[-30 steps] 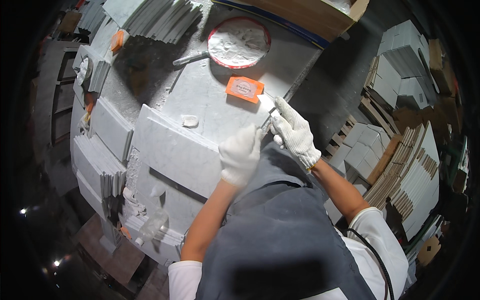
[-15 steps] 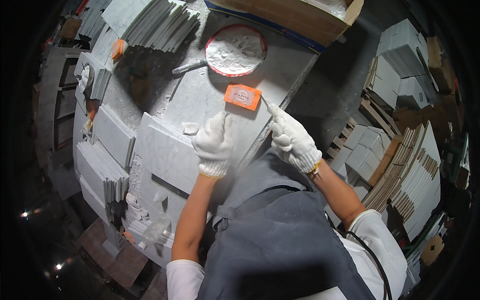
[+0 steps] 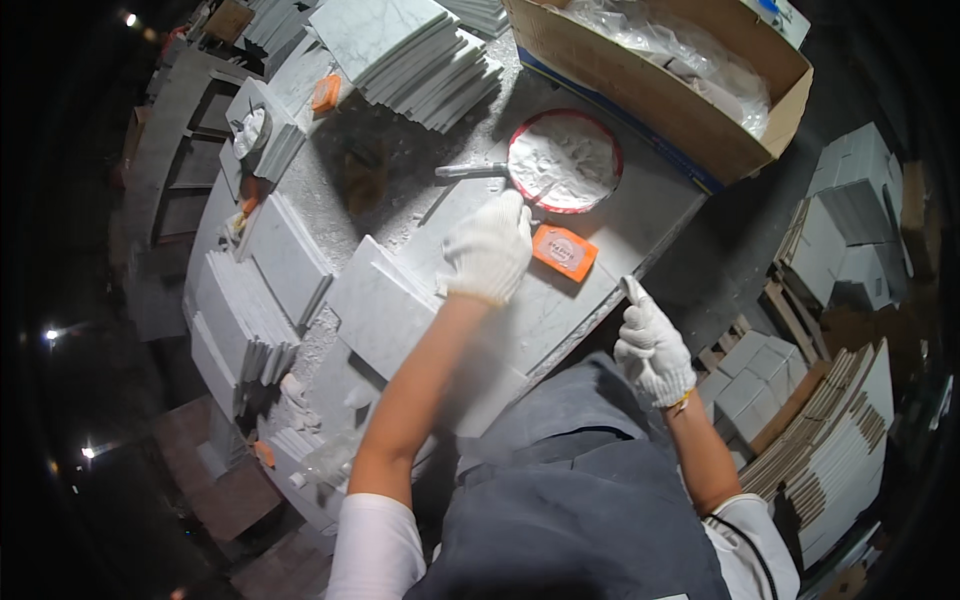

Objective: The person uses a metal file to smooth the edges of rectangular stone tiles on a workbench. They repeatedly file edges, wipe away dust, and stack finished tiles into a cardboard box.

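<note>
My left hand (image 3: 488, 248), in a white knit glove, reaches over the marble slab to the near-left rim of a round red-rimmed pan (image 3: 566, 160) of white powder or paste. Its fingers are pinched, and a thin dark sliver runs from them into the white stuff; what they grip is unclear. A grey handle (image 3: 470, 171) juts from the pan's left side. Just right of that hand lies an orange sanding block (image 3: 564, 254) with a pale label. My right hand (image 3: 652, 345), gloved too, is beside the slab's right edge, forefinger extended and other fingers curled; anything inside is hidden.
Stacked marble tiles (image 3: 400, 55) stand at the back left, more (image 3: 250, 310) at left. Another orange block (image 3: 326, 93) lies near them. A cardboard box (image 3: 660, 75) with clear plastic sits at the back. White cartons (image 3: 855, 200) and leaning panels (image 3: 830, 450) are at right.
My left hand has reached forward to the pan's rim. My right hand has drawn back from the orange block to the slab's edge. The whole view has shifted, moving the scene right and down.
</note>
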`<move>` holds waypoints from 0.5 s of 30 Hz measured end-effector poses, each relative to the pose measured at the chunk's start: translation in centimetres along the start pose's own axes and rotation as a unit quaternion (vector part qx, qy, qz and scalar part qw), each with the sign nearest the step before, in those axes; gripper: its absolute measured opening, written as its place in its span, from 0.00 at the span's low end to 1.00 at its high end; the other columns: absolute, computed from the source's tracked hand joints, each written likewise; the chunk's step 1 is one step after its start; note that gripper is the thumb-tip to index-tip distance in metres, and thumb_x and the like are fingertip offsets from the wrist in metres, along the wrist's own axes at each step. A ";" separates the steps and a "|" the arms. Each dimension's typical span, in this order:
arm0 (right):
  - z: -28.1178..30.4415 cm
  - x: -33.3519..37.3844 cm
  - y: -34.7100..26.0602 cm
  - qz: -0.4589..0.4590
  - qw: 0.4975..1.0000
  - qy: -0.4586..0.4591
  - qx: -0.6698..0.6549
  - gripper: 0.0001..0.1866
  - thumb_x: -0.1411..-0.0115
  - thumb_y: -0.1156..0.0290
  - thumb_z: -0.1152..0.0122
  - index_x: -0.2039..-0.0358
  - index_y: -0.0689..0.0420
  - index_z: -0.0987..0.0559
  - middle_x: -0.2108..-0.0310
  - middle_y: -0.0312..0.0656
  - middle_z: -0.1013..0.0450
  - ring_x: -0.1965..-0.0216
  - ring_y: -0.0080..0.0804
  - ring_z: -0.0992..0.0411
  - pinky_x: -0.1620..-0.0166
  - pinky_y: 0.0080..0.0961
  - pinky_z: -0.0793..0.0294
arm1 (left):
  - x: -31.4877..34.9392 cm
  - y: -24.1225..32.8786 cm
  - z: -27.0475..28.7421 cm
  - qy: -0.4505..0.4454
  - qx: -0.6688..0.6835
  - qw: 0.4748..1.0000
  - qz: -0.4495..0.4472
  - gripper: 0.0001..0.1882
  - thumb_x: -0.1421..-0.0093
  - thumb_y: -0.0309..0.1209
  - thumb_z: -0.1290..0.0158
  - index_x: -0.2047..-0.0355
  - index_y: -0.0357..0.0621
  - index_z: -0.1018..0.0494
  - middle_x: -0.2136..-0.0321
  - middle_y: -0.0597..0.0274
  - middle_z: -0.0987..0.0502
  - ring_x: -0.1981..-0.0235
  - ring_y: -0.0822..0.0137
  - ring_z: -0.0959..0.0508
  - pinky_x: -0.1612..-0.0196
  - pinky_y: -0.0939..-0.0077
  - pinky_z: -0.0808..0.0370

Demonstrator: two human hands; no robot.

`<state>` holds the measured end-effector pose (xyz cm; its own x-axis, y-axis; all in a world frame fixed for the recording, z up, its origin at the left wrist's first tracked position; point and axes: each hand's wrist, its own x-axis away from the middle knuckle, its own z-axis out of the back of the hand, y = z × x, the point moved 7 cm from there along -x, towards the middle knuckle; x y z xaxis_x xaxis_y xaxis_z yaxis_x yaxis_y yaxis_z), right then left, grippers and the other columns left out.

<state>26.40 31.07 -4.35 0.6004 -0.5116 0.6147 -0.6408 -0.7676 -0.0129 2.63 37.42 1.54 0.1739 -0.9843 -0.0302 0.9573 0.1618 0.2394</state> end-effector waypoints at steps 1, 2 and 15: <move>0.6 0.0 -0.1 0.013 0.998 0.041 0.045 0.19 0.22 0.65 0.57 0.35 0.53 0.32 0.74 0.26 0.30 0.83 0.10 0.39 0.81 0.10 0.38 | -1.4 0.9 -0.3 -0.013 -0.038 0.998 -0.045 0.10 0.31 0.36 0.51 0.60 0.47 0.24 0.66 0.56 0.19 0.66 0.52 0.16 0.63 0.49 0.22; 0.5 0.0 -0.1 0.013 0.997 0.024 0.073 0.21 0.23 0.67 0.53 0.33 0.52 0.33 0.73 0.27 0.28 0.83 0.10 0.39 0.81 0.08 0.38 | -3.0 0.2 -1.5 -0.087 -0.059 0.994 0.030 0.08 0.33 0.33 0.51 0.59 0.46 0.24 0.66 0.55 0.19 0.64 0.55 0.16 0.68 0.44 0.23; 1.1 -1.1 -0.4 0.022 0.971 0.095 0.220 0.25 0.25 0.70 0.51 0.29 0.49 0.37 0.72 0.29 0.23 0.85 0.11 0.35 0.85 0.09 0.38 | 15.3 -5.9 3.3 0.187 0.053 0.979 0.070 0.52 0.50 0.58 0.33 0.32 0.42 0.38 0.40 0.50 0.30 0.44 0.51 0.26 0.41 0.55 0.27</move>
<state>26.50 31.56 -5.87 0.4514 -0.4994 0.7395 -0.3731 -0.8584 -0.3520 -1.16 21.21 2.85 0.3925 -0.8557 -0.3373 0.8921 0.2649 0.3660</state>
